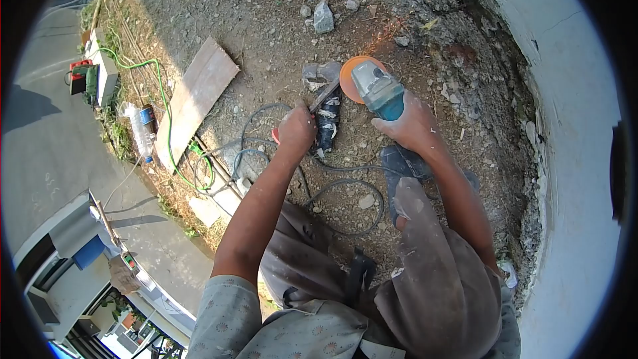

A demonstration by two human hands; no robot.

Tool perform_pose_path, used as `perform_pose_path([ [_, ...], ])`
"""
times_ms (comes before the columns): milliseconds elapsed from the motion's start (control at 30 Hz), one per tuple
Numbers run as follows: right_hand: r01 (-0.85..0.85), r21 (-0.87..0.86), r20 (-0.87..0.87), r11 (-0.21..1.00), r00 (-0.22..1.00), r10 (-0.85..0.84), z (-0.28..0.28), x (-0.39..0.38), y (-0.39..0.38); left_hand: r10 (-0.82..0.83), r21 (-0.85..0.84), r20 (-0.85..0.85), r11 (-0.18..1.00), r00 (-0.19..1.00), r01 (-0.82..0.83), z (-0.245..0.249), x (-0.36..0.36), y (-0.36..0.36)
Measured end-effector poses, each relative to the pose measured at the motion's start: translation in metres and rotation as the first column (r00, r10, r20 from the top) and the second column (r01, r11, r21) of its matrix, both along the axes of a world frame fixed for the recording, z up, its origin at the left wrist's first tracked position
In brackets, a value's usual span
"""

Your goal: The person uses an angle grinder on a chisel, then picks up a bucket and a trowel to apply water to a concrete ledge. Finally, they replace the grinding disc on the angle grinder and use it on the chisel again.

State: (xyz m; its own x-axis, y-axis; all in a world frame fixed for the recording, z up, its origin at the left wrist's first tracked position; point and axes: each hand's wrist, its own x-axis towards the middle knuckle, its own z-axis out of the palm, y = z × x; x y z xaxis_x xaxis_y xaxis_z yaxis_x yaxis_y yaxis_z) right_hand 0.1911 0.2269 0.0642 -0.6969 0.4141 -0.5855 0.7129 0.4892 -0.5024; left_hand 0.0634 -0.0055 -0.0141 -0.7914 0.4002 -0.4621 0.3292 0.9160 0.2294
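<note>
My right hand (413, 123) is wrapped round the body of a teal and grey angle grinder (380, 90). Its orange disc (353, 78) meets the tip of a narrow flat metal tool (324, 96), and orange sparks (384, 34) fly off towards the far side. The fingers of my left hand (297, 130) are closed on that metal tool, with a red end (275, 135) showing beside them. Below the tool lies a dark, white-marked object (327, 123), against a grey block (321, 73). Part of the metal tool is hidden by my left hand.
A dark cable (345, 183) loops over the stony ground before my knees. A wooden board (197, 96), green hose (161, 86) and plastic bottle (138, 131) lie to the left. A loose stone (323, 17) sits ahead; a white wall (571, 159) rises at right.
</note>
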Motion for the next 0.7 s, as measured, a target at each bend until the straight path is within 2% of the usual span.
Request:
perform_pose_path([
  [267,0.062,-0.002,-0.106,0.998,0.992,-0.062,-0.021,0.005,0.011,-0.047,0.048,0.014,0.998,0.999,0.047,-0.008,-0.008,-0.008],
  [367,0.186,-0.117,-0.187,0.975,0.960,-0.206,-0.008,0.017,0.026,-0.012,0.129,0.372,0.991,0.928,-0.038,0.024,-0.030,-0.009],
  [467,0.196,-0.055,-0.228,0.979,0.952,-0.203,-0.016,0.030,0.032,-0.081,0.147,0.482,0.989,0.873,0.011,0.033,-0.046,-0.012],
  [567,0.222,-0.042,-0.273,0.974,0.935,-0.225,-0.017,0.039,0.030,-0.120,0.018,0.448,0.992,0.886,0.125,0.025,-0.052,-0.012],
  [667,0.228,-0.041,-0.209,0.973,0.950,-0.232,-0.022,0.045,0.029,-0.126,0.032,0.524,0.991,0.842,0.129,0.004,-0.061,-0.018],
  [700,0.232,-0.039,-0.197,0.972,0.952,-0.235,-0.024,0.047,0.028,-0.144,0.073,0.453,0.990,0.880,0.124,0.004,-0.058,-0.019],
])
